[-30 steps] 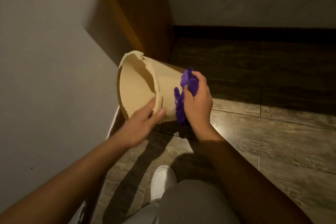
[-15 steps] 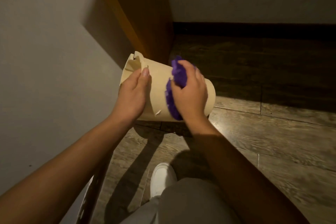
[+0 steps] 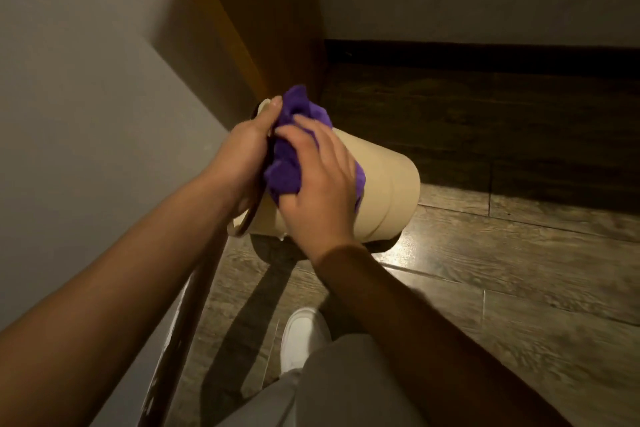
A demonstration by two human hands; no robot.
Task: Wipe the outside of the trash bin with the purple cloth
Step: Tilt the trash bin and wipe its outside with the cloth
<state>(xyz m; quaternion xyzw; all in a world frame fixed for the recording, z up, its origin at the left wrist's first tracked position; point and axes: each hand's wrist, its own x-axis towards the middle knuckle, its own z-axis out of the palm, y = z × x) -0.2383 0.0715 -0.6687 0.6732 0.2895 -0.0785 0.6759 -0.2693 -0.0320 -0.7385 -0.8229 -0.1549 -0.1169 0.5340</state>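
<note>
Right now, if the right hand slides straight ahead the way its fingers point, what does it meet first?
Probably the left hand: the right hand presses the purple cloth on the trash bin, fingers aimed up-left at the rim. Depth is unclear.

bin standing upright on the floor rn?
No, the trash bin is tipped on its side, held by the left hand at its rim.

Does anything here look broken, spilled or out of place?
Nothing looks spilled. The beige trash bin is tipped on its side above the wood floor, held at the rim by the left hand while the right hand presses the purple cloth on it. That tilt seems deliberate for wiping.
</note>
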